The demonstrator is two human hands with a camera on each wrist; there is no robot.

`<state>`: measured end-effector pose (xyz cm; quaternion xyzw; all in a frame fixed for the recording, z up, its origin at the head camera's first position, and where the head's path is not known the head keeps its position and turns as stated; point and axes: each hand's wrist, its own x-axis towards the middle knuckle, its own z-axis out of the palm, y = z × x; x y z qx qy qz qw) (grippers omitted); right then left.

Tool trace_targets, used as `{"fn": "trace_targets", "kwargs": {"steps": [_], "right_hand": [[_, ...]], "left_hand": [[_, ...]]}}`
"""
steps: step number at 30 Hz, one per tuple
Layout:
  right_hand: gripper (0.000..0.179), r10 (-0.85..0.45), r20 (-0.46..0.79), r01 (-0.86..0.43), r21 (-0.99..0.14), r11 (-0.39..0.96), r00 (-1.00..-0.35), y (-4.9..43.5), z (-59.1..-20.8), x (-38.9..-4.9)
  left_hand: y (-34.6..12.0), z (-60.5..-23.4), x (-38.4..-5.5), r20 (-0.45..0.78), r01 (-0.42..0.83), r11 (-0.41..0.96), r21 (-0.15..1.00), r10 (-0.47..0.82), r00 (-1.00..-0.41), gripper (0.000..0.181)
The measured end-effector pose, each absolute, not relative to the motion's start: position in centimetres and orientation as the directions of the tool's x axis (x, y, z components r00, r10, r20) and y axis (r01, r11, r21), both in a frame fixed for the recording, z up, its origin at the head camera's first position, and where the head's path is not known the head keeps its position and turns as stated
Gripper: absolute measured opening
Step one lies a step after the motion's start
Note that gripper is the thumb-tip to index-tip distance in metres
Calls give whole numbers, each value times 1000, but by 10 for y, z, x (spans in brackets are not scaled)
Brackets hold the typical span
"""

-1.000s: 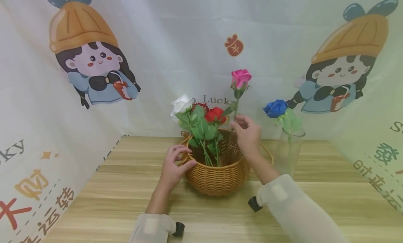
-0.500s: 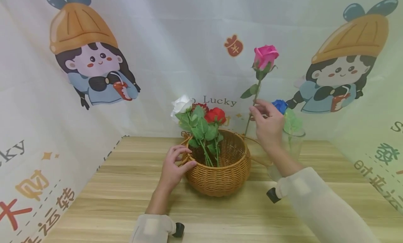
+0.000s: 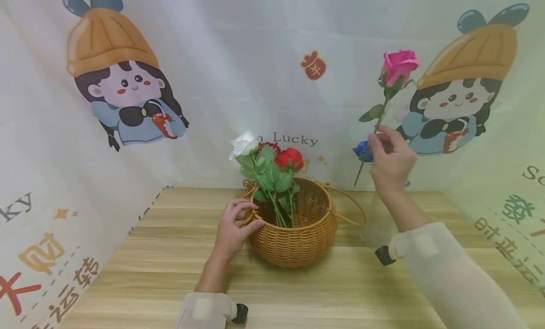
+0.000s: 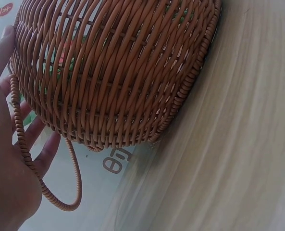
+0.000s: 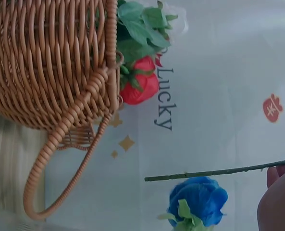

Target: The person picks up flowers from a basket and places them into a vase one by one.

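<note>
A pink rose (image 3: pixel 399 67) is pinched by its stem in my right hand (image 3: pixel 392 161), held up at the right of the basket. Its bare stem end hangs free, as the right wrist view shows. My left hand (image 3: pixel 233 225) holds the left rim of the wicker basket (image 3: pixel 294 248), thumb on the near side and fingers behind. Inside the basket lean a white rose (image 3: pixel 244 143), a red rose (image 3: pixel 290 158) and a darker red flower (image 3: pixel 270 148). A blue rose (image 5: pixel 197 199) is behind my right hand, partly hidden in the head view.
A clear glass vase (image 3: pixel 378 220) stands right of the basket, largely covered by my right hand and forearm. The basket's handle loop (image 3: pixel 355 203) sticks out on its right side. Printed cloth (image 3: pixel 213 83) walls in the wooden table (image 3: pixel 149 253).
My right hand has lifted the pink rose out of the basket and carried it up and right, over the vase. My left hand stays at the rim.
</note>
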<state>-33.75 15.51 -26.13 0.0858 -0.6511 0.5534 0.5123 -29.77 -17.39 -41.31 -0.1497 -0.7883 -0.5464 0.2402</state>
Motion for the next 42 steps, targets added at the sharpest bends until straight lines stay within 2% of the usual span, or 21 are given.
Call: {"fn": "trace_targets", "kwargs": {"steps": [6, 18, 25, 32, 38, 42], "right_hand": [[23, 464, 793, -704, -585, 403, -393, 171, -255, -337], [23, 451, 833, -661, -538, 523, -321, 187, -235, -328], [24, 446, 796, -570, -605, 556, -410, 194, -243, -328], [22, 446, 778, -534, -628, 566, -442, 201, -260, -328], [24, 431, 744, -496, -664, 559, -511, 202, -270, -325], [24, 423, 737, -478, -668, 570, -527, 204, -278, -325]], "left_hand": [[-172, -413, -296, 544, 502, 351, 790, -25, -839, 34], [-173, -412, -296, 543, 503, 346, 792, -25, -839, 34], [-174, -413, -297, 548, 502, 356, 788, -33, -836, 34], [-171, -413, -296, 544, 501, 347, 793, -32, -838, 33], [-171, -413, -297, 546, 504, 345, 792, -32, -837, 33], [-172, -414, -296, 539, 495, 347, 797, -36, -842, 32]]}}
